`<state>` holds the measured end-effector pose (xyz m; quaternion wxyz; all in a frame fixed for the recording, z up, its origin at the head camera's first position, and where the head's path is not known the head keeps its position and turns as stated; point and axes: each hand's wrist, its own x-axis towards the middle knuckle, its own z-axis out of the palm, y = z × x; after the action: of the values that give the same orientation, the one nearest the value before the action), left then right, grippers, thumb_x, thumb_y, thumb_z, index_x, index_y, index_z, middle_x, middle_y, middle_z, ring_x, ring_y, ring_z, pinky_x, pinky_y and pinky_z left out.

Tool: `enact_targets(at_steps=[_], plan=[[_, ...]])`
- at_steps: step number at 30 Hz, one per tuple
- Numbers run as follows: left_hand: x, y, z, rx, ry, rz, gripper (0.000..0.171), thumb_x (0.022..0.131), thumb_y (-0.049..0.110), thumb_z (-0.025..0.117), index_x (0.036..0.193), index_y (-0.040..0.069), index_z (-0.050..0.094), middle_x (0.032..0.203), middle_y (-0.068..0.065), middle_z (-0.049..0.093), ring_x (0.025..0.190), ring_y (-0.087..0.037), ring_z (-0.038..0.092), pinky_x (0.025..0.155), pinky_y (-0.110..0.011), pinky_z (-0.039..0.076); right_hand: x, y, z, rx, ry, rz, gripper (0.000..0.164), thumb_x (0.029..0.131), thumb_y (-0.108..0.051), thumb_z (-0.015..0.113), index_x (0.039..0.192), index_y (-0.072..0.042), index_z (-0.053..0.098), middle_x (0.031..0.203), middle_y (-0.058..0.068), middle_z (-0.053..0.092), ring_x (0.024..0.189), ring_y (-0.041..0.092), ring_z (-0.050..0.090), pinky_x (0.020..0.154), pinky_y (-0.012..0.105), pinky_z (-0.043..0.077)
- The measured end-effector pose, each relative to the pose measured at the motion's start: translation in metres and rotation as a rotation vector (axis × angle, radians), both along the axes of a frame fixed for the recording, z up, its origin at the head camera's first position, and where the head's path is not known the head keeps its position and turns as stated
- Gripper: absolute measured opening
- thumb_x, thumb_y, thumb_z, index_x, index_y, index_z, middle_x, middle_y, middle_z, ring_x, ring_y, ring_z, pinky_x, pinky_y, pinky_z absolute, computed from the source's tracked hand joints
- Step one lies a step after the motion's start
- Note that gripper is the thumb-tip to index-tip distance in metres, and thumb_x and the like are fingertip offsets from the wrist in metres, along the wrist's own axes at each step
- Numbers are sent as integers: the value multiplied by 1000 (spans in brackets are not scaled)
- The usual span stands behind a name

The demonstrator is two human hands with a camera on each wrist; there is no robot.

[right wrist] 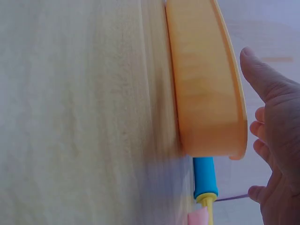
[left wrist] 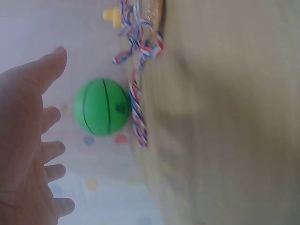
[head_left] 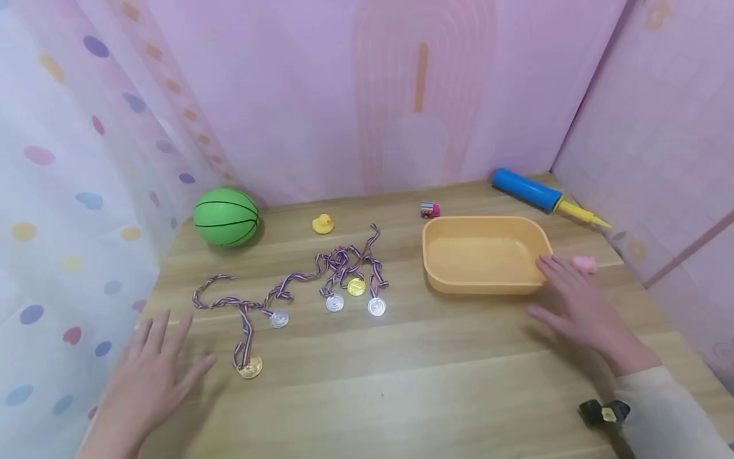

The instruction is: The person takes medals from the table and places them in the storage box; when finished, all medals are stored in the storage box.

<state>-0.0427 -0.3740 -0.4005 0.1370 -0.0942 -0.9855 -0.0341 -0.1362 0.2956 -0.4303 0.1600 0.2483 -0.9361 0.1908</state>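
Note:
My left hand (head_left: 148,375) hovers over the table's left side with spread fingers and holds nothing. Just right of it lies a gold medal (head_left: 250,368) on a striped red, white and blue ribbon. Farther along are silver medals (head_left: 279,319) and another gold medal (head_left: 357,287), their ribbons tangled together. My right hand (head_left: 585,312) is held out with straight fingers, its fingertips overlapping the near right corner of an orange plastic basin (head_left: 487,287) in the head view. In the right wrist view that hand (right wrist: 281,126) appears beside the basin's rim, holding nothing.
A green ball (head_left: 226,217) sits at the back left, with a yellow rubber duck (head_left: 323,224) right of it. A small toy truck (head_left: 429,210) stands behind the basin. A blue and yellow hand pump (head_left: 527,190) and a pink toy (head_left: 584,264) lie at the right.

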Motion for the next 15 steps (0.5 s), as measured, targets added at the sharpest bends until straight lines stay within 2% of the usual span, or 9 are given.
enact_targets(at_steps=[4,8,11,15], plan=[[-13,16,15,-29,-14,-40,87,87,49,64,152,10,23,155,-25,15,141,-46,8,110,-63,6,-8,-2,7,-16,-9,28,87,75,-28,82,144,0,39,146,22,40,136,40,33,113,48,22],[-23,35,27,-30,3,-98,83,86,47,66,150,9,29,155,-22,17,140,-46,15,105,-67,16,-9,-2,11,-39,-19,44,84,74,-23,83,143,-1,40,145,21,42,135,38,35,113,45,23],[-30,49,30,-17,12,-136,80,86,46,67,147,7,34,154,-23,20,140,-45,18,106,-65,18,-7,-1,10,-49,-4,61,81,74,-20,83,142,-1,43,143,21,44,134,39,37,114,43,22],[-39,68,29,-12,23,-181,78,86,45,66,146,5,36,151,-25,27,138,-46,22,110,-59,18,-4,0,6,-68,12,70,75,74,-16,82,139,-3,48,139,20,49,130,39,42,114,34,22]])
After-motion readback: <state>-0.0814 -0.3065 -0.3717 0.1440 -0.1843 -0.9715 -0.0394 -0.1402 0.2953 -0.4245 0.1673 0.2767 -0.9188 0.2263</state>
